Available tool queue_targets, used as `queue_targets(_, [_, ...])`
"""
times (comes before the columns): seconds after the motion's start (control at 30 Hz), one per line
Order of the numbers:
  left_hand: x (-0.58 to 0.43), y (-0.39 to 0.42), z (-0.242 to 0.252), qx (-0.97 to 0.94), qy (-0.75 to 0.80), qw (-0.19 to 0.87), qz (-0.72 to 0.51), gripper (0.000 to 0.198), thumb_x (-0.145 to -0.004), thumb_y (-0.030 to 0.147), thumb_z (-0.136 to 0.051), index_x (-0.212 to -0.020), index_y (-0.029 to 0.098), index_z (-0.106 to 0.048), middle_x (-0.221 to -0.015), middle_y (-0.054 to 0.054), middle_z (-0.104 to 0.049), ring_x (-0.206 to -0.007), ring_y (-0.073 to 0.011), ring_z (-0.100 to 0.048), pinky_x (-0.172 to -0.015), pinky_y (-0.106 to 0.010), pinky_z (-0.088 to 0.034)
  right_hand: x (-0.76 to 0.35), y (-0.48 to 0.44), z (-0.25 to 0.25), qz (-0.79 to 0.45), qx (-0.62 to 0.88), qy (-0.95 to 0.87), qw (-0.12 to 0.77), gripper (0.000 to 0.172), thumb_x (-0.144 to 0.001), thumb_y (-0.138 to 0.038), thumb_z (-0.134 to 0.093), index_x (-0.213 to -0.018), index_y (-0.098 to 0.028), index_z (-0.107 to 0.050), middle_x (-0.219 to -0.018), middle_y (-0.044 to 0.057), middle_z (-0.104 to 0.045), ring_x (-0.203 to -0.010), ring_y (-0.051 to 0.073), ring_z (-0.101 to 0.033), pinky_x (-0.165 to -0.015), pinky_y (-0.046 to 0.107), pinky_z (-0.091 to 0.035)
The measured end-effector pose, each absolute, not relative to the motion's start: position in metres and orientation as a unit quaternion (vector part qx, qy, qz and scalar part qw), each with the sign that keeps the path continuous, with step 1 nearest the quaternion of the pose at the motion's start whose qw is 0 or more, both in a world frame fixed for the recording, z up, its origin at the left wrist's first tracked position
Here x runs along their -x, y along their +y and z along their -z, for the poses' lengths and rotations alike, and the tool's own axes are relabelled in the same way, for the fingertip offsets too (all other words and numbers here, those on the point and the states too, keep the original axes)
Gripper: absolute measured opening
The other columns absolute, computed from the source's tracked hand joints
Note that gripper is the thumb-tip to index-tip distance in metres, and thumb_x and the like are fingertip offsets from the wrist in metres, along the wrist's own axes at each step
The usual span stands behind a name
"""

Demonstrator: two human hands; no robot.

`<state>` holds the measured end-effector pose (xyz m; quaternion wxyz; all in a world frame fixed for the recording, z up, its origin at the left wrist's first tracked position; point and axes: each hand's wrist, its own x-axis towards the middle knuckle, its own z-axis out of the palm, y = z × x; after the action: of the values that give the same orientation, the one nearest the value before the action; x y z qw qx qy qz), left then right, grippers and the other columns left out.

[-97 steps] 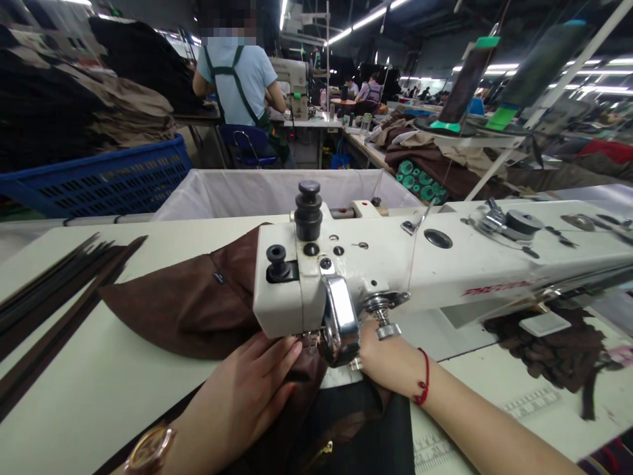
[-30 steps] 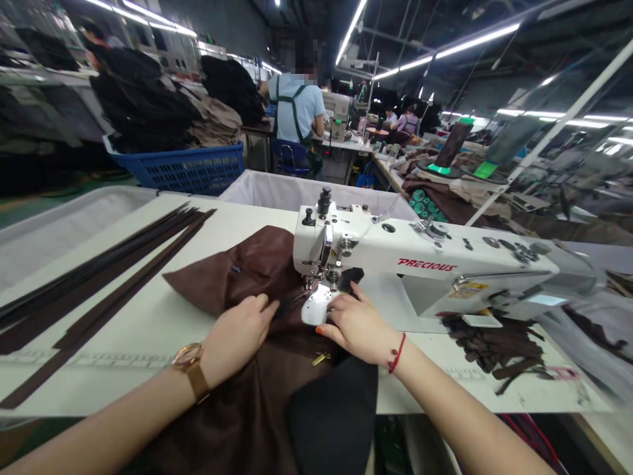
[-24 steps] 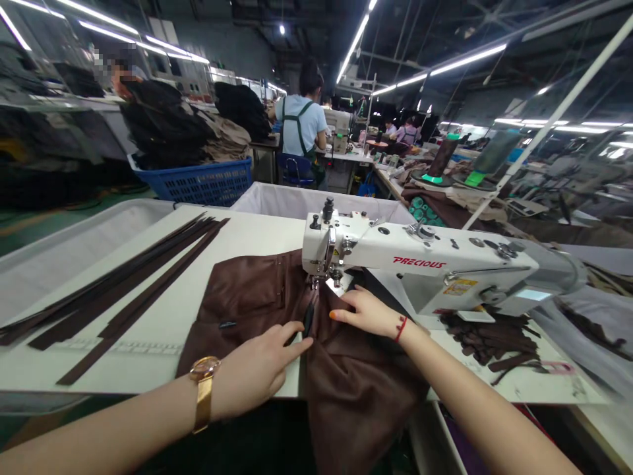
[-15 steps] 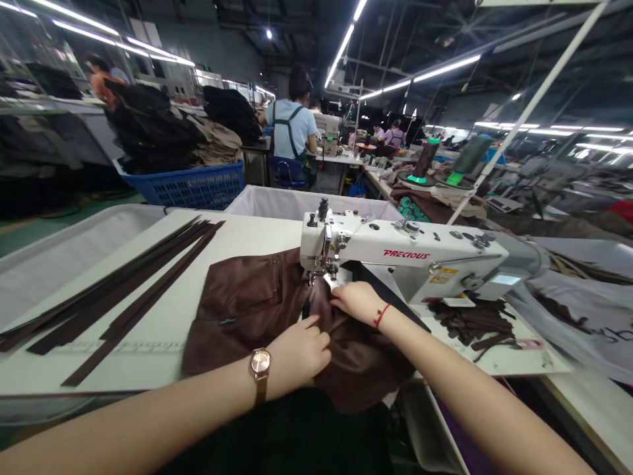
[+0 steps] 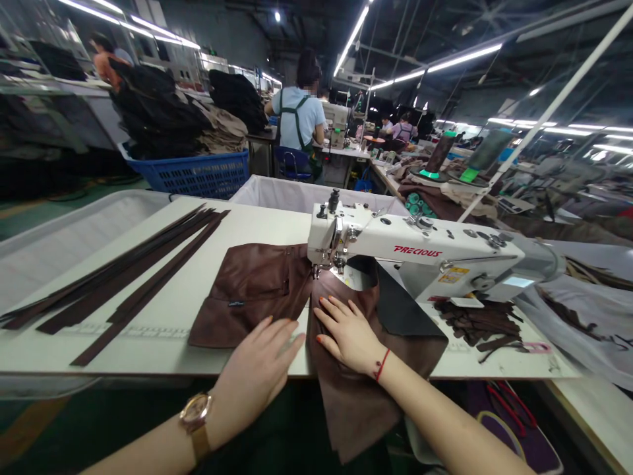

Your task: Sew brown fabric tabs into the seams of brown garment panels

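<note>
Brown leather-like pieces lie under the needle of a white sewing machine point(image 5: 366, 234). The left brown piece point(image 5: 247, 284), with a pocket seam and a small dark label, rests flat on the table. A second brown piece point(image 5: 341, 382) runs from the presser foot over the table's front edge, with a black panel point(image 5: 408, 310) at its right. My right hand point(image 5: 349, 333) lies on this second piece, fingers spread. Next to the left piece's lower right corner is my left hand point(image 5: 262, 359), fingers extended and holding nothing; whether it touches the cloth I cannot tell.
Long dark strips point(image 5: 143, 284) lie on the table's left. Short brown strips point(image 5: 479, 323) are heaped under the machine's right end, near pink-handled snips point(image 5: 537, 348). Behind stand a blue basket point(image 5: 198, 173) of dark cloth and a seated person point(image 5: 299, 119). Thread cones point(image 5: 440, 155) stand right.
My left hand has let go of the brown cloth and moved left and toward me. My right hand has flattened and come nearer. The right piece now spreads out and hangs lower.
</note>
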<state>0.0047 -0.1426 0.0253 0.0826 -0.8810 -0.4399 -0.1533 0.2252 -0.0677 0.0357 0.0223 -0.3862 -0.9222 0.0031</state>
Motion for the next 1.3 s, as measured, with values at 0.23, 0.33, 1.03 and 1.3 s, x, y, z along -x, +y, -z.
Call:
queue_targets(0.23, [0.002,-0.111,-0.051,0.873,-0.463,0.137,0.071,0.019,-0.086,0.003,-0.045,-0.083,0.015,-0.060,-0.073,-0.006,-0.059,-0.069,-0.0225,-0.056,-0.069,-0.039,-0.045,-0.230,-0.062,-0.047,-0.005,0.307,-0.952,0.011,0.050,-0.086,-0.026,-0.052,-0.134,-0.012,-0.049,-0.145,0.016,-0.044,-0.137,0.027,-0.032,-0.114,0.050,-0.020])
queue_targets(0.33, [-0.001,-0.104,-0.065,0.895,-0.416,0.140,0.078,0.019,-0.089,0.005,-0.045,-0.087,0.016,-0.061,-0.086,-0.008,-0.062,-0.082,-0.0224,-0.059,-0.082,-0.041,-0.046,-0.225,-0.074,-0.046,-0.006,0.301,-0.954,0.010,0.055,-0.084,-0.019,-0.051,-0.137,-0.008,-0.045,-0.144,0.018,-0.044,-0.133,0.025,-0.039,-0.114,0.044,-0.021])
queue_targets(1.03, [-0.006,-0.057,-0.054,0.880,-0.397,-0.232,0.117,0.038,-0.072,0.012,-0.050,-0.105,0.020,-0.068,-0.103,0.000,-0.072,-0.093,-0.0162,-0.067,-0.085,-0.023,-0.049,-0.238,-0.108,-0.039,-0.040,0.361,-0.929,0.074,0.046,-0.086,-0.019,-0.051,-0.131,-0.023,-0.053,-0.133,0.010,-0.052,-0.130,0.025,-0.039,-0.116,0.049,-0.012])
queue_targets(1.3, [-0.007,-0.049,-0.062,0.860,-0.409,-0.289,0.102,0.039,-0.069,0.014,-0.052,-0.104,0.018,-0.070,-0.102,-0.001,-0.073,-0.092,-0.0170,-0.067,-0.087,-0.022,-0.048,-0.235,-0.114,-0.032,-0.028,0.379,-0.920,0.098,0.045,-0.085,-0.021,-0.053,-0.130,-0.022,-0.054,-0.133,0.011,-0.052,-0.126,0.025,-0.041,-0.114,0.051,-0.016])
